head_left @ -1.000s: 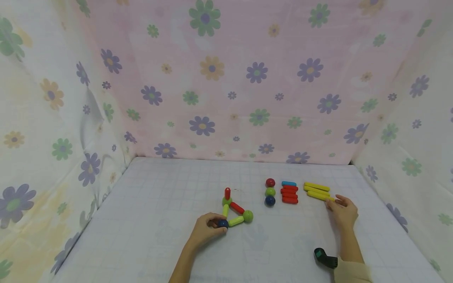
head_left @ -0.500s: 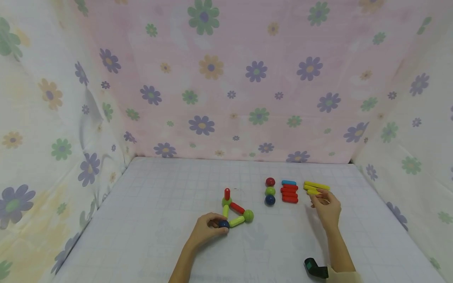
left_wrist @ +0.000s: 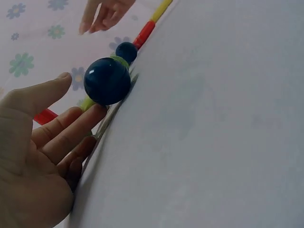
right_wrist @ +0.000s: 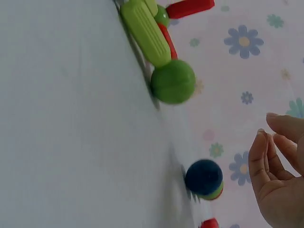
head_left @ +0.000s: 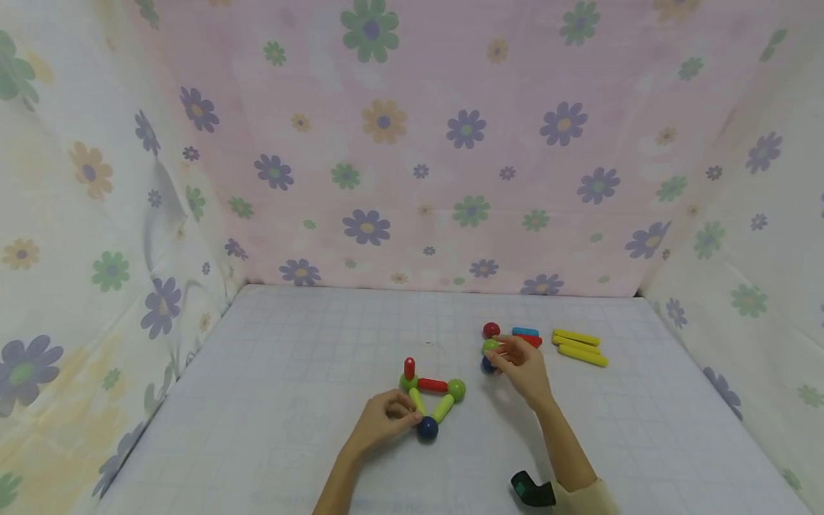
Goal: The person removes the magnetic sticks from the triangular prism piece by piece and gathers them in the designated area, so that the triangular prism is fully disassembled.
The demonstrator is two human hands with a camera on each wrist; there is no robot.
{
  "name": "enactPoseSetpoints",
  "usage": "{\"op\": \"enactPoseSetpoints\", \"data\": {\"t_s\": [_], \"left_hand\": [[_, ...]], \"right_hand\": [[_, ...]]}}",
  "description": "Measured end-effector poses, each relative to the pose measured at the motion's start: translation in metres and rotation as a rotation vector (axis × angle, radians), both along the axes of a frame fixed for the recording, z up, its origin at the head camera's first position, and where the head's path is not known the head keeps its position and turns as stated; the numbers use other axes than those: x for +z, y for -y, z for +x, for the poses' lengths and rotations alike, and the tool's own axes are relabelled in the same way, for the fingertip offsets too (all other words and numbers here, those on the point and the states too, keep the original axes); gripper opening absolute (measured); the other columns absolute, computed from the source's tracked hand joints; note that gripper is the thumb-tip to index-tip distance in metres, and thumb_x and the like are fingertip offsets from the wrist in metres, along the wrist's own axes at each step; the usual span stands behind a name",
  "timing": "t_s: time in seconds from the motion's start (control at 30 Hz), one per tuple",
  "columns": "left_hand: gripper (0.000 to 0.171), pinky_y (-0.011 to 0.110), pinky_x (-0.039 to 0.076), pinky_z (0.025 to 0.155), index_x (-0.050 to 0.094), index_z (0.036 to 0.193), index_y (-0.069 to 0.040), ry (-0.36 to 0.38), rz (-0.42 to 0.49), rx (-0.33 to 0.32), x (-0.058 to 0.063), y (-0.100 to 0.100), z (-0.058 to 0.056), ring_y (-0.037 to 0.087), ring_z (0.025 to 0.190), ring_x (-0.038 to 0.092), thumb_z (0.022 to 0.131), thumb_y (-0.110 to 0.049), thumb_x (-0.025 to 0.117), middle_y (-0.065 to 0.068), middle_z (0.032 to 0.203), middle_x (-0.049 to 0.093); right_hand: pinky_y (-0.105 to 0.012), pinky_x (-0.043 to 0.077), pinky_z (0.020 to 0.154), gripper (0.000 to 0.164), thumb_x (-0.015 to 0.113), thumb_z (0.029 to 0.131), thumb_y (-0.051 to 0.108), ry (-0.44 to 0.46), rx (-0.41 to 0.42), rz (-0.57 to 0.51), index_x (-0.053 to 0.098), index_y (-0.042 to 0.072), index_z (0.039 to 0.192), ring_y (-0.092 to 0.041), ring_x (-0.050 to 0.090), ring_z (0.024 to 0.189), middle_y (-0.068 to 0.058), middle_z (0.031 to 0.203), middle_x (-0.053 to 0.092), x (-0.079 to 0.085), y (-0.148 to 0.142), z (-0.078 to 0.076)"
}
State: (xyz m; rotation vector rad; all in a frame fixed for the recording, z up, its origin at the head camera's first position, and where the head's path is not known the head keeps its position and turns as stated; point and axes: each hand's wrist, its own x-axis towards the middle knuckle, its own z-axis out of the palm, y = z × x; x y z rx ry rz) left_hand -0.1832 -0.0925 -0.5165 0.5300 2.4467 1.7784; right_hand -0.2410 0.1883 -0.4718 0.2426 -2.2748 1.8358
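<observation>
A frame of magnetic sticks and balls lies mid-table: a blue ball (head_left: 428, 428) at its near corner, two light-green sticks (head_left: 443, 408), a red stick (head_left: 433, 386) and a green ball (head_left: 455, 390). Its far-left green ball (head_left: 408, 383) carries an upright red stick (head_left: 409, 368). My left hand (head_left: 385, 423) is at the near corner, fingers extended beside the blue ball; in the left wrist view the thumb stands away from it. My right hand (head_left: 523, 366) hovers by the loose green ball (head_left: 491, 347) and loose blue ball (head_left: 488, 365), fingers bent, nothing between them.
Behind the loose green ball sits a red ball (head_left: 491, 330). Beyond my right hand are a blue stick (head_left: 525, 332) and red sticks (head_left: 531, 341), partly hidden. Several yellow sticks (head_left: 582, 355) lie further right. A black device (head_left: 533, 491) is at my right sleeve.
My right hand has left the yellow sticks and moved left to the loose balls. The frame has turned, its blue corner shifting right and nearer, and my left fingers have loosened from that ball.
</observation>
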Motion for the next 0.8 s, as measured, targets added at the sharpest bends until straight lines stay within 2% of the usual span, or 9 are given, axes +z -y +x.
{"op": "enactPoseSetpoints", "data": {"t_s": [0.13,0.3,0.4,0.5,0.63,0.73,0.8], "left_hand": [[0.027,0.031,0.041,0.079,0.066,0.092,-0.006,-0.049,-0.037,-0.031,0.0,-0.007,0.003,0.008,0.084,0.06,0.082,-0.031,0.07,-0.004,0.08,0.069],[0.026,0.033,0.037,0.083,0.07,0.098,-0.011,-0.044,-0.081,-0.043,0.002,-0.013,0.006,0.01,0.09,0.055,0.081,-0.032,0.071,-0.006,0.084,0.07],[0.025,0.031,0.037,0.083,0.071,0.099,-0.012,-0.062,-0.078,-0.057,0.003,-0.013,0.007,0.013,0.089,0.057,0.081,-0.028,0.072,-0.003,0.085,0.071],[0.023,0.03,0.038,0.084,0.072,0.099,-0.013,-0.087,-0.058,-0.063,0.001,-0.012,0.006,0.015,0.09,0.058,0.081,-0.026,0.072,-0.003,0.086,0.071],[0.017,0.029,0.042,0.084,0.071,0.094,-0.013,-0.112,-0.029,-0.006,-0.002,-0.01,0.006,0.013,0.088,0.06,0.081,-0.023,0.073,-0.003,0.085,0.07],[0.016,0.029,0.047,0.081,0.066,0.09,-0.01,-0.115,-0.013,0.09,-0.005,-0.008,0.005,0.015,0.084,0.061,0.079,-0.02,0.074,-0.001,0.085,0.067],[0.022,0.029,0.049,0.08,0.061,0.091,-0.007,-0.094,0.001,0.164,-0.005,-0.007,0.006,0.017,0.084,0.061,0.079,-0.019,0.074,0.002,0.088,0.064]], "right_hand": [[-0.02,0.052,0.067,0.035,0.068,0.083,0.002,-0.018,0.134,0.072,0.058,-0.007,0.115,-0.02,0.062,0.075,-0.021,0.091,0.064,0.017,0.029,0.004],[-0.026,0.051,0.076,0.04,0.066,0.083,-0.001,-0.05,0.296,0.176,0.055,-0.01,0.12,-0.029,0.061,0.084,-0.027,0.102,0.062,0.036,0.062,0.012],[-0.028,0.051,0.071,0.045,0.068,0.083,0.002,-0.054,0.341,0.225,0.053,-0.007,0.124,-0.027,0.059,0.081,-0.025,0.108,0.061,0.028,0.077,0.007],[-0.025,0.049,0.064,0.046,0.07,0.083,0.006,-0.06,0.356,0.265,0.055,-0.001,0.126,-0.02,0.056,0.074,-0.024,0.11,0.06,0.015,0.089,-0.002],[-0.021,0.046,0.055,0.043,0.07,0.084,0.012,-0.049,0.415,0.26,0.058,0.001,0.124,-0.01,0.054,0.066,-0.024,0.111,0.059,0.005,0.102,-0.009],[-0.019,0.045,0.052,0.038,0.07,0.085,0.015,-0.076,0.453,0.259,0.06,-0.002,0.117,-0.007,0.052,0.06,-0.024,0.107,0.06,0.003,0.111,-0.01],[-0.019,0.045,0.053,0.033,0.069,0.085,0.017,-0.104,0.447,0.295,0.064,-0.003,0.11,-0.005,0.052,0.06,-0.02,0.1,0.063,0.004,0.115,-0.009]]}}
